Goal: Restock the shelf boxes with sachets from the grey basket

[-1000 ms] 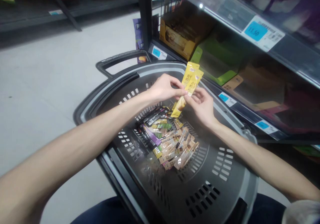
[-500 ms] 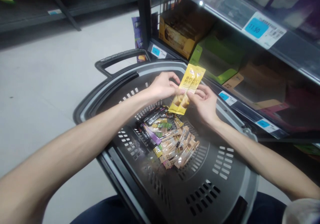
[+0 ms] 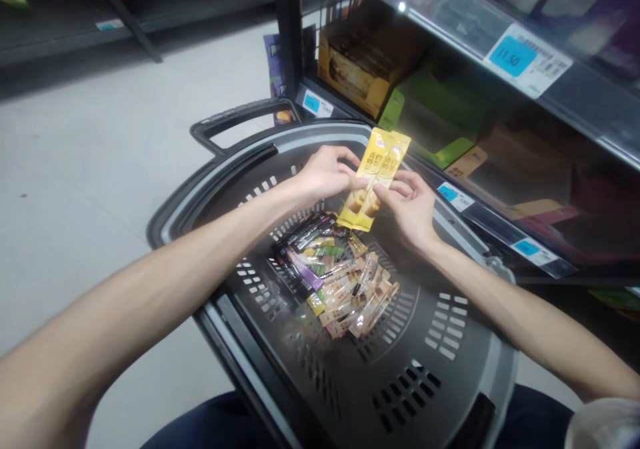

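Two slim yellow milk tea sachets [image 3: 373,179] are held upright and slightly tilted over the far side of a grey shopping basket [image 3: 450,382]. They lie side by side and partly overlap. My left hand [image 3: 329,170] pinches the left sachet at its edge between thumb and fingers. On the other side, my right hand [image 3: 409,205] grips the right sachet with thumb and forefinger. Below, on the basket floor, rests a loose pile of stick sachets [image 3: 350,289] in beige, black, green, yellow and purple.
A black basket handle [image 3: 245,112] sticks out at the far left. Shelving with open cartons, a yellow box [image 3: 350,75] and a green box [image 3: 430,115], stands close on the right. A price label [image 3: 529,59] hangs on the shelf edge above. Pale floor [image 3: 90,149] lies left.
The two yellow sachets have shifted slightly against each other, and their tops now look more apart. Both hands stay in nearly the same place.
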The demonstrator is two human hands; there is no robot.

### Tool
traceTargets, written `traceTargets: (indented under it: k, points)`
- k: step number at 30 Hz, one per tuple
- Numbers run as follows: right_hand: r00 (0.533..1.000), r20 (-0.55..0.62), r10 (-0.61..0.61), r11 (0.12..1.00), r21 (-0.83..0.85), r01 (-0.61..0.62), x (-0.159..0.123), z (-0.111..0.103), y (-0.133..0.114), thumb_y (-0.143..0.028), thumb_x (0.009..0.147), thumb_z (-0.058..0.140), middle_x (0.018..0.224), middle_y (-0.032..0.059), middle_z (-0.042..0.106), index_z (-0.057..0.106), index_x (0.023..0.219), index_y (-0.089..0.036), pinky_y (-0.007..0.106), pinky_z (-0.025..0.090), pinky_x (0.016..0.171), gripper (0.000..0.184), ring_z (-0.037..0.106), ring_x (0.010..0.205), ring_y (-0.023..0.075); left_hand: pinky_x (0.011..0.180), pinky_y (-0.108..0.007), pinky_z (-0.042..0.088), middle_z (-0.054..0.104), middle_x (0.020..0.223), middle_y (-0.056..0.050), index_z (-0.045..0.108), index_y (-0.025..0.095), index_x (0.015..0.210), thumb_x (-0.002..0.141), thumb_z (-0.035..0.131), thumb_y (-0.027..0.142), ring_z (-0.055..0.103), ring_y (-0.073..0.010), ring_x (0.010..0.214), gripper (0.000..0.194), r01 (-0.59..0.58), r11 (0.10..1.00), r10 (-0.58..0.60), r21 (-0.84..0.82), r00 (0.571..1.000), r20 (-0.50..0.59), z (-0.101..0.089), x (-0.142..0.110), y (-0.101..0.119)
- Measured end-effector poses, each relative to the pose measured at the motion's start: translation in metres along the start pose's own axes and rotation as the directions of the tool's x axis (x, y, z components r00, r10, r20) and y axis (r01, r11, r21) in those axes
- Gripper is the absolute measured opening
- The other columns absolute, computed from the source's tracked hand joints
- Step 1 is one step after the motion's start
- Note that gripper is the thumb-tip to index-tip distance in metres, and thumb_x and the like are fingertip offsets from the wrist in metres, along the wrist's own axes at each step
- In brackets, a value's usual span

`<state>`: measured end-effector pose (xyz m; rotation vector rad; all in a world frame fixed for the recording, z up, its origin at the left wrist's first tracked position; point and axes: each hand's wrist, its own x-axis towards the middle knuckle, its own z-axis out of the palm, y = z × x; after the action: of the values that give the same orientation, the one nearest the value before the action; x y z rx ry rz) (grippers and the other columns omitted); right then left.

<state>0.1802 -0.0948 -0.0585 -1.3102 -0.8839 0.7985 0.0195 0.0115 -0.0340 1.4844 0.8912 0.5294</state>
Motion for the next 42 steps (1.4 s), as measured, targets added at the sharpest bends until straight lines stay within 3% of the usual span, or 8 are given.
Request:
traceTargets:
  k: [13, 18, 22, 24, 27, 32, 37, 42]
  points:
    - [0.997, -0.023, 0.076, 0.997, 0.028, -0.076, -0.001, 0.002, -0.005, -0.039, 0.054, 0.099, 0.081, 0.0011, 0.077, 0.067, 0.087, -0.018, 0.034, 0.062, 0.080, 0.051, 0.072, 0.073, 0.0154, 0.080, -0.028, 0.051, 0.076, 0.081, -0.004, 0.071, 0.014, 0.099, 0.071, 0.084, 0.020, 0.068, -0.0140, 0.076, 0.032, -0.007, 1.000, 0.008, 0.026, 1.000, -0.013, 0.002, -0.001, 0.004]
    - [0.998, -0.046, 0.040, 0.999, 0.030, -0.039, -0.005, 0.004, -0.008, -0.037, 0.064, 0.094, 0.085, 0.0019, 0.078, 0.066, 0.088, -0.019, 0.033, 0.059, 0.084, 0.040, 0.072, 0.078, 0.0154, 0.085, -0.027, 0.051, 0.077, 0.090, -0.007, 0.074, 0.010, 0.100, 0.080, 0.073, 0.016, 0.068, -0.0134, 0.083, 0.020, -0.048, 0.990, 0.072, -0.134, 0.982, 0.175, 0.004, -0.003, 0.009]
    - [0.996, -0.088, 0.026, 0.995, 0.094, -0.017, -0.007, 0.005, -0.015, -0.034, 0.068, 0.090, 0.086, 0.0002, 0.075, 0.066, 0.089, -0.019, 0.024, 0.054, 0.064, 0.036, 0.066, 0.071, 0.0120, 0.084, -0.025, 0.050, 0.075, 0.103, -0.007, 0.072, 0.013, 0.104, 0.084, 0.070, 0.025, 0.067, -0.0144, 0.091, 0.023, -0.123, 0.984, 0.161, -0.128, 0.921, 0.354, -0.005, -0.005, 0.017]
    - [0.988, -0.146, 0.041, 0.986, 0.163, -0.017, -0.005, 0.005, -0.020, -0.031, 0.067, 0.089, 0.083, -0.0028, 0.072, 0.063, 0.085, -0.019, 0.020, 0.049, 0.058, 0.034, 0.063, 0.067, 0.0097, 0.080, -0.023, 0.048, 0.074, 0.100, -0.005, 0.070, 0.014, 0.100, 0.084, 0.071, 0.032, 0.065, -0.0140, 0.089, 0.024, -0.197, 0.980, 0.181, -0.021, 0.847, 0.500, -0.014, -0.005, 0.021]
    - [0.970, -0.220, 0.104, 0.954, 0.298, -0.035, 0.001, 0.003, -0.029, -0.029, 0.070, 0.084, 0.084, -0.0040, 0.069, 0.062, 0.083, -0.020, 0.021, 0.053, 0.066, 0.028, 0.064, 0.075, 0.0104, 0.068, -0.021, 0.043, 0.067, 0.084, -0.002, 0.068, 0.013, 0.091, 0.083, 0.072, 0.040, 0.058, -0.0120, 0.076, 0.029, -0.295, 0.943, 0.135, 0.152, 0.759, 0.637, -0.027, -0.004, 0.024]
    - [0.964, -0.184, 0.192, 0.903, 0.418, -0.100, 0.004, 0.002, -0.038, -0.025, 0.071, 0.083, 0.089, -0.0033, 0.072, 0.066, 0.084, -0.021, 0.026, 0.058, 0.080, 0.023, 0.068, 0.087, 0.0127, 0.060, -0.021, 0.039, 0.062, 0.080, -0.002, 0.068, 0.011, 0.088, 0.080, 0.072, 0.039, 0.054, -0.0112, 0.071, 0.029, -0.297, 0.944, 0.160, 0.144, 0.793, 0.588, -0.035, -0.004, 0.024]
    - [0.956, -0.057, 0.286, 0.911, 0.327, -0.253, 0.001, -0.001, -0.044, -0.033, 0.069, 0.092, 0.091, -0.0026, 0.075, 0.075, 0.093, -0.021, 0.019, 0.056, 0.064, 0.032, 0.068, 0.079, 0.0100, 0.060, -0.022, 0.042, 0.062, 0.079, -0.003, 0.067, 0.012, 0.087, 0.081, 0.072, 0.039, 0.055, -0.0104, 0.067, 0.028, -0.215, 0.973, 0.229, -0.084, 0.857, 0.461, -0.036, -0.008, 0.031]
    - [0.868, 0.157, 0.470, 0.824, 0.275, -0.496, 0.003, -0.012, -0.054, -0.038, 0.061, 0.098, 0.094, -0.0013, 0.077, 0.076, 0.088, -0.021, 0.018, 0.055, 0.058, 0.038, 0.068, 0.073, 0.0101, 0.062, -0.021, 0.044, 0.067, 0.084, -0.005, 0.071, 0.010, 0.087, 0.078, 0.073, 0.031, 0.058, -0.0104, 0.070, 0.023, -0.235, 0.965, 0.262, -0.117, 0.902, 0.342, -0.045, -0.014, 0.040]
